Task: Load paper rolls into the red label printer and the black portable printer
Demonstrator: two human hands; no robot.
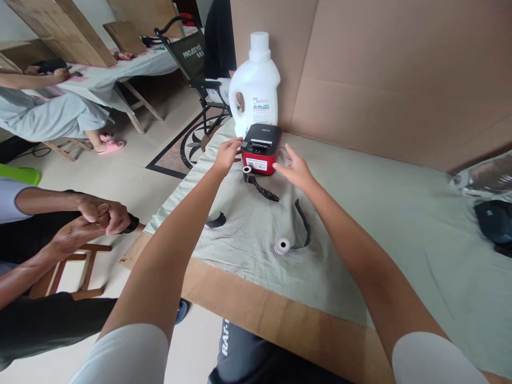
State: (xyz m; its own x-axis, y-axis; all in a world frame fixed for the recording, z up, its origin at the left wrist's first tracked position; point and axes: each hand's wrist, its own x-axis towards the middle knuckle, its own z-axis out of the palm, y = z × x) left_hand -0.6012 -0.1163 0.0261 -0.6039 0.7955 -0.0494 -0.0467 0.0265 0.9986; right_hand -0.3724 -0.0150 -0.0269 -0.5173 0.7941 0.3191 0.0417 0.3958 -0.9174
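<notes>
A small red-and-black receipt printer [261, 164] stands upright on the cloth between my hands. My left hand [228, 156] is at its left side, fingers stretched out; whether they touch the casing I cannot tell. On the other side, my right hand [296, 167] is open with thumb and fingers apart, close to the printer's right edge. Just in front of the printer is a small white paper roll [247, 170] with a dark strip trailing from it. Nearer to me lies another white paper roll [282, 246], with a curved dark strip [304, 224] beside it.
Behind the printer stands a white detergent bottle [258, 80]. Cardboard panels [368, 80] rise along the back. A short dark strip [216, 220] lies by my left forearm. A seated person's clasped hands [100, 218] are at left; plastic-wrapped things [486, 176] are at far right.
</notes>
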